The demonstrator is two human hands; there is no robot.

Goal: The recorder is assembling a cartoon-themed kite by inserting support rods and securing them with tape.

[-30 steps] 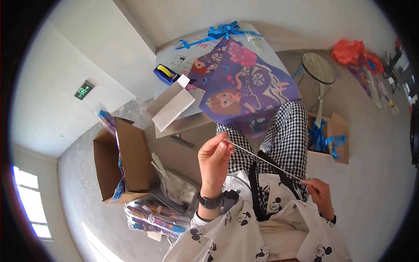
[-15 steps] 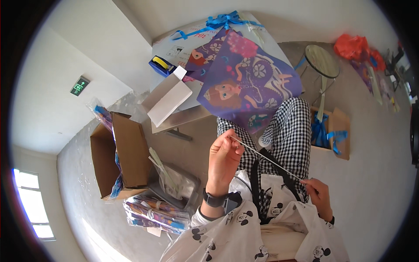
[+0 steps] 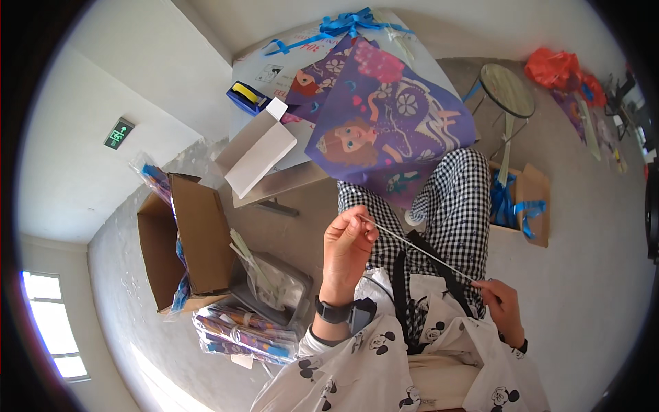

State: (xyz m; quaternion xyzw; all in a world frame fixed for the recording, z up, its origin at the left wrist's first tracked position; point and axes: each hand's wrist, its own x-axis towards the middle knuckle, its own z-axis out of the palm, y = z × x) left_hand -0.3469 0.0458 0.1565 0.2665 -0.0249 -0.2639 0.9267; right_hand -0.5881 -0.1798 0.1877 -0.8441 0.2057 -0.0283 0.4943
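Observation:
A thin white rod (image 3: 419, 249) slants above my lap, one end in each hand. My left hand (image 3: 345, 242) is closed in a pinch on its upper end. At the lower end my right hand (image 3: 502, 307) grips it, fingers partly hidden. Beyond my hands, a purple diamond-shaped sheet (image 3: 412, 130) like a kite, printed with a princess figure, lies over the table edge and reaches my knees. A similar printed sheet (image 3: 312, 86) lies partly under it. Blue ribbons (image 3: 347, 24) are heaped at the table's far end.
On the table (image 3: 247, 134) are a blue tape dispenser (image 3: 248, 98) and an open white box (image 3: 261, 154). Left stand a cardboard carton (image 3: 202, 233), a grey bin (image 3: 292, 275) and wrapped bundles (image 3: 247, 336). Right are a round stool (image 3: 508, 89) and a box of blue ribbon (image 3: 539, 199).
The view has shifted slightly, so the table and cartons sit a little higher and farther left. Both hands keep the same grip on the rod.

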